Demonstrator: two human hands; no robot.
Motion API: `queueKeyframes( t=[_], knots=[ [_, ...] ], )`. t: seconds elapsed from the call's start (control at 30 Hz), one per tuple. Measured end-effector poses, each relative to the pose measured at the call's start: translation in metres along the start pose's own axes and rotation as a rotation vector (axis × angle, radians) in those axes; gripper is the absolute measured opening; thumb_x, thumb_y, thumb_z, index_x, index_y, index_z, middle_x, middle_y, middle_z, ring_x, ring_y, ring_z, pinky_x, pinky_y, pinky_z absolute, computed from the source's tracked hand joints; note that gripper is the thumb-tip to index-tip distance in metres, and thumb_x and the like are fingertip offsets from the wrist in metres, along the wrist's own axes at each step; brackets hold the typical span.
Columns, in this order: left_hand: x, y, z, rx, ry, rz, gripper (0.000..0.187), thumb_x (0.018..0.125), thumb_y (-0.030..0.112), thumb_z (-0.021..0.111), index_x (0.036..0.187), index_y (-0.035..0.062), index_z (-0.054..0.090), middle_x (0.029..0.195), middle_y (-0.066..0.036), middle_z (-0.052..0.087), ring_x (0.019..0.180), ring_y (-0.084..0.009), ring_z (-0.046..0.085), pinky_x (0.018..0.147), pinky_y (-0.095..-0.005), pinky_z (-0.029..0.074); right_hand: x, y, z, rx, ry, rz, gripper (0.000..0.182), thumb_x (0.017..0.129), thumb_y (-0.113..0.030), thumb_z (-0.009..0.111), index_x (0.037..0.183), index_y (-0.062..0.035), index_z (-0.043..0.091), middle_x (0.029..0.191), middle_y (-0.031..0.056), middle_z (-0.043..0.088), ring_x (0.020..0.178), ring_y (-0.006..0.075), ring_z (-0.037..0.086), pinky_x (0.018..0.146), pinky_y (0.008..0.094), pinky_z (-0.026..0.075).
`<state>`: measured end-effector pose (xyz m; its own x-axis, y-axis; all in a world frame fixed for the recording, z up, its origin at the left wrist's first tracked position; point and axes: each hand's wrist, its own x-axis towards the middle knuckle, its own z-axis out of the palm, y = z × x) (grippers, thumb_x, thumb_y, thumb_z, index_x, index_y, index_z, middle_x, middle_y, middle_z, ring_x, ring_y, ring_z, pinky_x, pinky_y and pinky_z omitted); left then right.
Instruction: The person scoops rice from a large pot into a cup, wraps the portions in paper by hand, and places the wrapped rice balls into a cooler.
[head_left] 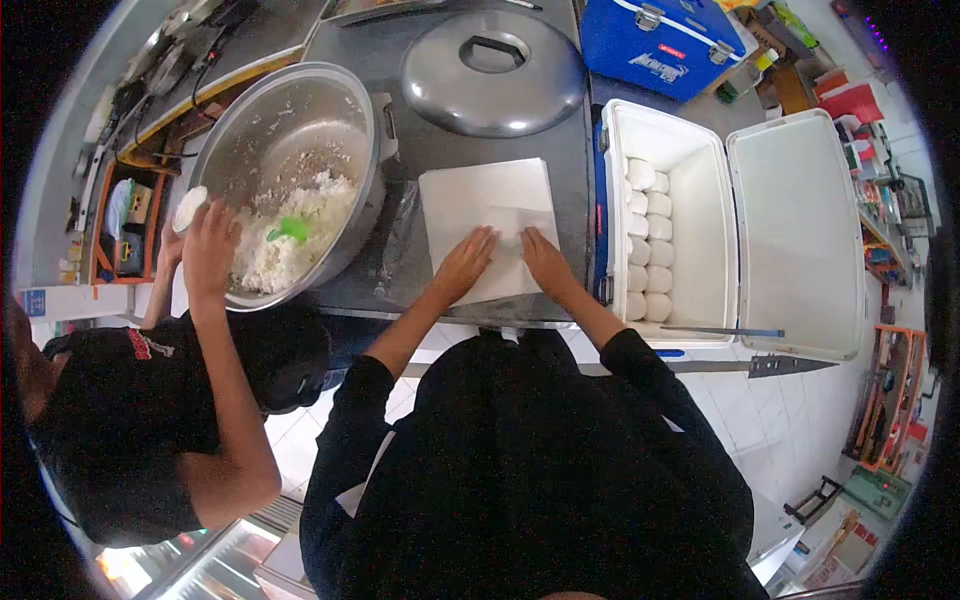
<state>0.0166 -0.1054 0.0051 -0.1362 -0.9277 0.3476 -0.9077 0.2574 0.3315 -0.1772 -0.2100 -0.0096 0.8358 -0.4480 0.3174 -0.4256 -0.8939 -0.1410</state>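
Observation:
A stack of white paper sheets lies on the dark tabletop in front of me. My left hand rests on it with the fingers stretched out flat. Close beside it, my right hand also lies on the paper, fingers extended over a folded-looking part of the top sheet. Neither hand is lifting anything. To my left stands a large metal pot of white rice with a green scoop in it.
A person at my left holds a round white thing over the pot's rim. A metal lid lies behind the paper. On the right, an open cooler contains several round white bundles. A closed blue cooler stands behind it.

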Motion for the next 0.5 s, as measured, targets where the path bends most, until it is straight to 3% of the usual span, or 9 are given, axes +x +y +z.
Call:
queueKeyframes(
  t=[0.17, 0.23, 0.27, 0.33, 0.37, 0.4, 0.47, 0.5],
  knots=[
    [-0.017, -0.021, 0.013, -0.015, -0.010, -0.073, 0.041, 0.084, 0.011, 0.058, 0.122, 0.0019, 0.048, 0.119, -0.017, 0.054, 0.109, -0.0338, 0.053, 0.092, -0.0408, 0.045, -0.001, 0.016, 0.006, 0.036, 0.028, -0.049, 0.038, 0.085, -0.009, 0.053, 0.121, -0.0021, 0.049, 0.114, 0.0190, 0.057, 0.103, 0.0322, 0.058, 0.089, 0.0383, 0.047],
    [-0.015, -0.036, 0.011, -0.040, -0.085, -0.074, 0.037, 0.087, 0.012, 0.056, 0.121, 0.0024, 0.049, 0.116, -0.018, 0.055, 0.106, -0.0363, 0.054, 0.091, -0.0426, 0.045, 0.008, 0.024, -0.009, 0.143, -0.111, -0.023, 0.037, 0.083, -0.008, 0.056, 0.119, -0.0039, 0.050, 0.109, 0.0187, 0.060, 0.101, 0.0318, 0.059, 0.086, 0.0385, 0.049],
    [-0.009, -0.043, 0.014, -0.130, -0.121, -0.145, 0.038, 0.085, 0.013, 0.059, 0.120, 0.0025, 0.049, 0.115, -0.018, 0.056, 0.106, -0.0360, 0.054, 0.092, -0.0427, 0.044, 0.015, 0.028, -0.017, 0.196, -0.181, -0.013, 0.036, 0.082, -0.007, 0.057, 0.118, -0.0048, 0.051, 0.106, 0.0185, 0.061, 0.099, 0.0315, 0.060, 0.084, 0.0386, 0.049],
    [0.008, -0.057, 0.021, -0.310, -0.190, -0.290, 0.041, 0.081, 0.013, 0.064, 0.118, 0.0026, 0.051, 0.112, -0.017, 0.057, 0.107, -0.0352, 0.054, 0.094, -0.0429, 0.042, 0.047, 0.036, -0.026, 0.344, -0.408, 0.255, 0.040, 0.079, -0.010, 0.063, 0.116, -0.0056, 0.051, 0.101, 0.0187, 0.062, 0.096, 0.0313, 0.061, 0.080, 0.0387, 0.050],
    [0.017, -0.063, 0.018, -0.299, -0.131, -0.283, 0.040, 0.077, 0.015, 0.067, 0.112, 0.0023, 0.053, 0.108, -0.015, 0.058, 0.105, -0.0339, 0.054, 0.090, -0.0421, 0.044, 0.064, 0.040, -0.030, 0.415, -0.519, 0.388, 0.042, 0.077, -0.012, 0.066, 0.116, -0.0060, 0.051, 0.098, 0.0189, 0.063, 0.094, 0.0311, 0.061, 0.078, 0.0387, 0.051],
    [0.033, -0.062, 0.004, -0.286, -0.073, -0.276, 0.039, 0.073, 0.016, 0.071, 0.106, 0.0021, 0.056, 0.103, -0.014, 0.059, 0.103, -0.0325, 0.055, 0.087, -0.0413, 0.046, 0.074, 0.051, -0.026, 0.474, -0.547, 0.384, 0.044, 0.073, -0.015, 0.070, 0.112, -0.0052, 0.053, 0.095, 0.0186, 0.063, 0.093, 0.0316, 0.062, 0.076, 0.0396, 0.051],
    [0.060, -0.069, -0.011, -0.205, -0.183, -0.206, 0.041, 0.065, 0.019, 0.078, 0.097, 0.0022, 0.059, 0.097, -0.012, 0.060, 0.099, -0.0315, 0.056, 0.081, -0.0405, 0.047, 0.088, 0.070, -0.013, 0.597, -0.606, 0.367, 0.050, 0.066, -0.023, 0.078, 0.106, -0.0037, 0.056, 0.088, 0.0181, 0.064, 0.089, 0.0325, 0.062, 0.074, 0.0414, 0.050],
    [0.075, -0.077, -0.014, -0.137, -0.349, -0.141, 0.042, 0.061, 0.021, 0.080, 0.093, 0.0025, 0.060, 0.095, -0.012, 0.060, 0.097, -0.0319, 0.056, 0.079, -0.0406, 0.048, 0.097, 0.073, -0.009, 0.489, -0.661, 0.285, 0.050, 0.063, -0.025, 0.080, 0.102, -0.0039, 0.058, 0.087, 0.0176, 0.063, 0.088, 0.0328, 0.062, 0.074, 0.0416, 0.050]
  ],
)
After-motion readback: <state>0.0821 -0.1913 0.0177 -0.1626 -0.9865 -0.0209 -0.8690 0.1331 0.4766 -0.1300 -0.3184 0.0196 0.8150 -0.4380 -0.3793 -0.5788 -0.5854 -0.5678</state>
